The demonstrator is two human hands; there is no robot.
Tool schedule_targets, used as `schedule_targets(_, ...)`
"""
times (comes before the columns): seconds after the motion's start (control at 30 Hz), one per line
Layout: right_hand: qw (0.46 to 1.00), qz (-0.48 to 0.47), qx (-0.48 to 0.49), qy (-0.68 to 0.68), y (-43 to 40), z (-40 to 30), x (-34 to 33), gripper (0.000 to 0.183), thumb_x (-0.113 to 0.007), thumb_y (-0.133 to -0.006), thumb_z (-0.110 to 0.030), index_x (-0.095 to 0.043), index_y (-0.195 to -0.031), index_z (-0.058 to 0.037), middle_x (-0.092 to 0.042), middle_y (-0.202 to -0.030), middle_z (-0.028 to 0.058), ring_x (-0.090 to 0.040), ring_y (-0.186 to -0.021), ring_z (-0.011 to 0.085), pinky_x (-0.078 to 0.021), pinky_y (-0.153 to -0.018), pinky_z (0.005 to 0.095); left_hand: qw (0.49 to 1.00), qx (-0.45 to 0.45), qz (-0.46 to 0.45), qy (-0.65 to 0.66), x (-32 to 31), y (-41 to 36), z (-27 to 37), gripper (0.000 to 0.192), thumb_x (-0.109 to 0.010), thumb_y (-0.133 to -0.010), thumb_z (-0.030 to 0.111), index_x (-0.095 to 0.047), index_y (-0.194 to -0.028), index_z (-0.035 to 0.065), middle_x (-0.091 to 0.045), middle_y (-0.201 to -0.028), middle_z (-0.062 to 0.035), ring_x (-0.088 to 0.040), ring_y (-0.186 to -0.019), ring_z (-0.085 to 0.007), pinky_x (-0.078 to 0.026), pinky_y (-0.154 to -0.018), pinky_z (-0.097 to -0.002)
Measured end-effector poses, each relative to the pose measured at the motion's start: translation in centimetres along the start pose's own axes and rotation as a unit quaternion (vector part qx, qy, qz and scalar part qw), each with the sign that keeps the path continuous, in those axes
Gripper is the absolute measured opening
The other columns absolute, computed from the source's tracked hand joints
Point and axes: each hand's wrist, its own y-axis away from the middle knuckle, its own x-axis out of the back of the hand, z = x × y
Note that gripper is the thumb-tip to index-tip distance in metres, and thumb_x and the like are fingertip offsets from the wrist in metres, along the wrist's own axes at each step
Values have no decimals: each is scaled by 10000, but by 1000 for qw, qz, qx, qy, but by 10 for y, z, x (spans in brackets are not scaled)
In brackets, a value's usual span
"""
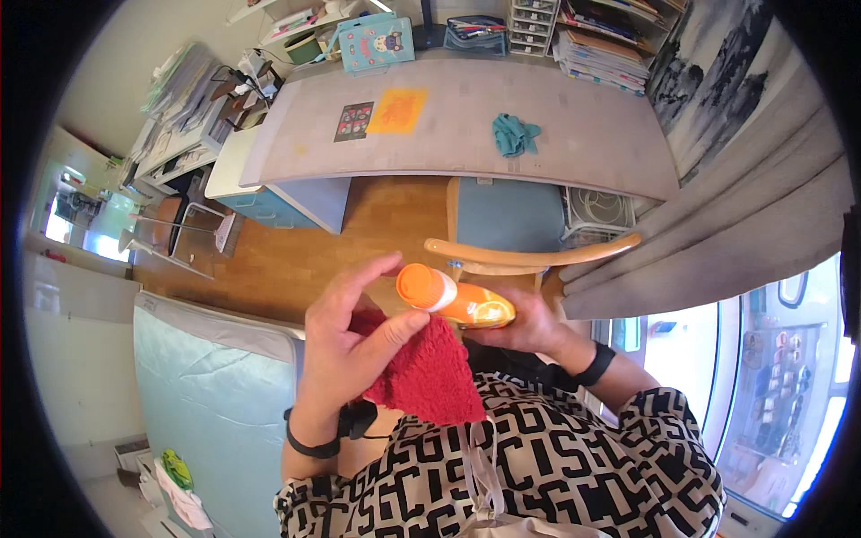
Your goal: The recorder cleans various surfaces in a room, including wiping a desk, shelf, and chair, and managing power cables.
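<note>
An orange bottle with an orange cap (457,298) is tilted in front of my body, its cap towards the left. My right hand (525,321) grips its lower part from the right. A red fabric cloth (430,376) hangs from my left hand (356,336), pinched between the thumb and the palm, while the thumb and index finger stand apart around the bottle's cap. On the desk (457,155) beyond lies a crumpled teal cloth (515,136), beside an orange sheet (398,111) and a dark printed card (354,122).
A wooden chair (531,259) with a blue seat stands at the desk. Left are a blue-covered bed (215,376), a drawer unit (266,205) and a broom (225,232). A grey curtain (713,235) hangs at the right. Stacked papers (599,64) stand behind the desk.
</note>
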Motion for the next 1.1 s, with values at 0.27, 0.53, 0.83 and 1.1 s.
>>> schedule_targets(0.27,990,-45,63,118,-41,-1,103,447,-746,-623,-134,-598,-1033,-38,-643,-918,129,-642,-819,281,-508,-721,343,959,-162,-94,-213,-31,-51,34,486,-704,-751,191,-536,-1203,128,-623,-920,-92,-611,-694,-224,-492,-548,-289)
schedule_targets(0.53,988,-74,57,123,-88,58,198,423,-759,-630,-66,-590,-1016,-22,-655,-890,133,-660,-790,220,-512,-692,305,959,-148,-91,-225,-112,-131,31,338,-623,-819,233,-503,-1104,94,-609,-913,-104,-621,-713,-294,-485,-536,-364)
schedule_targets(0.83,994,-62,20,84,-128,127,239,427,-783,-645,-76,-583,-1017,-10,-661,-888,128,-655,-796,193,-515,-705,294,958,-4,-92,-273,-170,-214,2,437,-615,-815,383,-500,-1049,32,-617,-842,-178,-613,-694,-353,-482,-586,-412)
schedule_targets(1.1,995,-78,-4,65,-144,154,236,415,-773,-677,-109,-580,-1028,-3,-665,-887,118,-646,-795,164,-509,-707,289,975,-62,-79,-197,-179,-228,-31,473,-592,-824,454,-520,-1049,44,-619,-729,-193,-615,-732,-368,-487,-639,-418)
